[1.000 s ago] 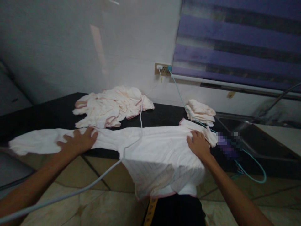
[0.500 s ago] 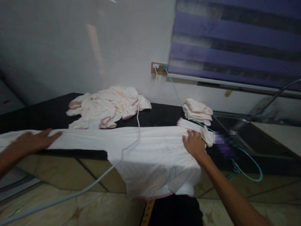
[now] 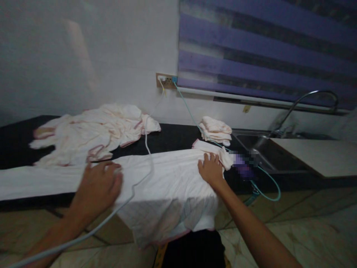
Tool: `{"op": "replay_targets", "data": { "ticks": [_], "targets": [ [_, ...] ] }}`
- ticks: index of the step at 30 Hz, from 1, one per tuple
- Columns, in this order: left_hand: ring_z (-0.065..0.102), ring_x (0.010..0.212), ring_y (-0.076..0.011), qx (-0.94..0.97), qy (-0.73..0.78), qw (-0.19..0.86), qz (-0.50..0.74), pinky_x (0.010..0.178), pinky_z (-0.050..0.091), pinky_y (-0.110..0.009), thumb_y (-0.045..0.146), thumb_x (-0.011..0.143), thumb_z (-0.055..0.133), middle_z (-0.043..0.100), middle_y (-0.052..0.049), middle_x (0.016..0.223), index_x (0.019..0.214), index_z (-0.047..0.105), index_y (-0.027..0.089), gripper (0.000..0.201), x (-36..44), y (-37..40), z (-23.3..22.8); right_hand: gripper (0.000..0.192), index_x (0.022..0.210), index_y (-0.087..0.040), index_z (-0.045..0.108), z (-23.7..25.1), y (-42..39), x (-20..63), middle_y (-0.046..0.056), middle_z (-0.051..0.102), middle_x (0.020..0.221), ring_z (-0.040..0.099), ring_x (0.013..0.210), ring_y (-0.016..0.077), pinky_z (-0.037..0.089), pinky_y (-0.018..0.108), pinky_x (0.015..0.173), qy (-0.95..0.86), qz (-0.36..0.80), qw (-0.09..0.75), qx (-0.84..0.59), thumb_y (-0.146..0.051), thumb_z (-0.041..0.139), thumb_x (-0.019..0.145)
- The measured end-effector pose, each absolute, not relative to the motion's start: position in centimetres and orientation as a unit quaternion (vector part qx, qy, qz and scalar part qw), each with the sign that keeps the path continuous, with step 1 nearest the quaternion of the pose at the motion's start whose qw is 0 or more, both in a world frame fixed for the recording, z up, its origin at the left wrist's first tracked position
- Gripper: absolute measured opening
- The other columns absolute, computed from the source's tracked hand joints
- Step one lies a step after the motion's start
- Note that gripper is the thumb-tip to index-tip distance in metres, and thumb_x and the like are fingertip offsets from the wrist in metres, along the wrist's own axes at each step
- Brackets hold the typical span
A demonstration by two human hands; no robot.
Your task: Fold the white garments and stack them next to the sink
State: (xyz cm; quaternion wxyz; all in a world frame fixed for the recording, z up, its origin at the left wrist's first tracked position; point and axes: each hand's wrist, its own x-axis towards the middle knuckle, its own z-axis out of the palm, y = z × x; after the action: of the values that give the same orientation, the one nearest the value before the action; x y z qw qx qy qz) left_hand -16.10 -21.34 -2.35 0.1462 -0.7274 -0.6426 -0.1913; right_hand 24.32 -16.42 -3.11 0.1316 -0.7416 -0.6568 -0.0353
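Both hands lie flat, fingers spread — left hand, right hand — on the white garment; its overhang at the counter edge could slide off.

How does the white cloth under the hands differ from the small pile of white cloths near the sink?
The white cloth spread under the hands lies flat and hangs over the black counter edge; the small folded pile of white cloths sits stacked, wholly on the counter. The spread cloth is far larger. Both hands, left and right, touch it; neither touches the pile. Both are pale fabric.
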Motion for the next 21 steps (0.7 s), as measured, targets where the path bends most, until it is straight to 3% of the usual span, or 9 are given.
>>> {"op": "replay_targets", "data": {
  "ticks": [2,5,8,10,13,17,21],
  "targets": [
    [0.057,0.129,-0.0308,-0.776,-0.578,0.143,-0.208,0.127,0.024,-0.061,0.036,0.099,0.031,0.068,-0.014,0.126,0.115,0.069,0.022,0.044,-10.5,-22.3,-3.5,0.060,0.156,-0.011,0.044,-2.9,-16.5,24.2,0.026,0.038,0.164,0.026,0.155,0.0469,0.034,0.061,0.116,-0.657,-0.020,0.133,-0.742,-0.046,0.038,0.107],
    [0.058,0.133,-0.0241,-0.822,-0.513,0.083,-0.232,0.132,0.024,-0.052,0.040,0.103,0.032,0.066,-0.007,0.138,0.119,0.071,0.029,0.044,-4.1,-22.1,-4.2,0.059,0.156,-0.011,0.042,-2.6,-16.5,24.3,0.027,0.034,0.166,0.024,0.156,0.0469,0.033,0.062,0.116,-0.661,0.004,0.130,-0.739,-0.045,0.037,0.108],
    [0.054,0.139,-0.0212,-0.829,-0.520,0.016,-0.205,0.129,0.033,-0.041,0.041,0.105,0.027,0.062,-0.008,0.146,0.130,0.069,0.025,0.051,0.8,-20.0,-3.3,0.061,0.157,-0.010,0.040,-2.4,-16.5,24.6,0.028,0.033,0.167,0.026,0.155,0.0464,0.034,0.062,0.115,-0.670,0.014,0.124,-0.732,-0.046,0.038,0.108],
    [0.050,0.143,-0.0227,-0.819,-0.541,0.008,-0.190,0.127,0.035,-0.038,0.042,0.106,0.024,0.059,-0.012,0.150,0.140,0.063,0.016,0.057,3.4,-17.8,-2.5,0.059,0.155,-0.010,0.042,-2.1,-16.3,25.0,0.027,0.036,0.165,0.030,0.154,0.0438,0.035,0.060,0.115,-0.684,0.022,0.120,-0.719,-0.045,0.039,0.107],
    [0.049,0.145,-0.0319,-0.803,-0.573,0.003,-0.162,0.125,0.037,-0.048,0.045,0.105,0.027,0.053,-0.021,0.155,0.150,0.052,0.007,0.063,6.3,-14.1,-2.4,0.044,0.142,-0.012,0.056,-1.0,-15.4,26.2,0.022,0.054,0.153,0.045,0.146,0.0337,0.037,0.048,0.116,-0.721,0.037,0.113,-0.683,-0.035,0.041,0.107],
    [0.034,0.156,-0.0402,-0.790,-0.602,-0.016,-0.118,0.126,0.029,-0.059,0.057,0.103,0.032,0.037,-0.018,0.167,0.159,0.044,0.018,0.069,7.7,-10.2,-3.2,0.036,0.133,-0.011,0.060,2.0,-12.9,29.4,0.020,0.062,0.141,0.058,0.132,0.0263,0.043,0.035,0.110,-0.741,0.043,0.107,-0.661,-0.022,0.053,0.100],
    [0.028,0.159,-0.0379,-0.790,-0.604,-0.027,-0.100,0.129,0.024,-0.056,0.064,0.102,0.028,0.031,-0.015,0.171,0.163,0.038,0.024,0.073,7.2,-8.0,-3.8,0.063,0.144,-0.009,0.051,4.9,-9.7,32.8,0.026,0.058,0.144,0.055,0.135,0.0354,0.044,0.042,0.109,-0.719,0.033,0.113,-0.685,-0.036,0.074,0.092]
  ]
}}
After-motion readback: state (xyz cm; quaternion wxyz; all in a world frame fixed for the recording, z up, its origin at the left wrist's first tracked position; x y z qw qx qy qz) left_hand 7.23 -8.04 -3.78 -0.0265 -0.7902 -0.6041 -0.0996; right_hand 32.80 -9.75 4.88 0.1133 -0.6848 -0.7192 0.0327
